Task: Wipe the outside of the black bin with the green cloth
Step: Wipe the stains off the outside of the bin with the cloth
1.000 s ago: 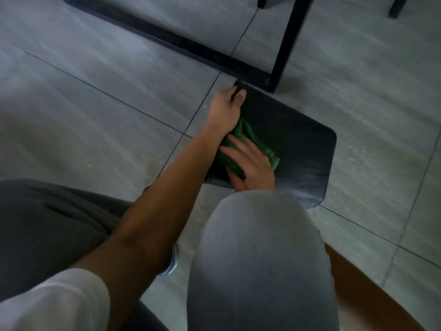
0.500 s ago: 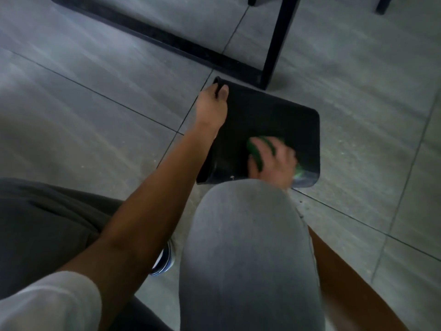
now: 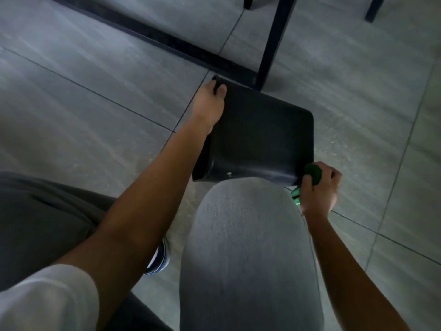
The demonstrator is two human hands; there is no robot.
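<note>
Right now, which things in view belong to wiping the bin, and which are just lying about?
Part of the job:
black bin, tipped over on the floor
green cloth, bunched in the right hand
left hand, gripping the bin's far edge

Just lying about:
black table leg
black floor bar
shoe

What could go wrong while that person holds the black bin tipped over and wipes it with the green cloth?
The left hand grips the black bin only at one far corner, so the bin might twist or slip under a firm wipe. The right hand holds the green cloth bunched at the bin's near right corner, so the next stroke may run off the edge. The knee hides the bin's near side, so spots there could be missed.
</note>
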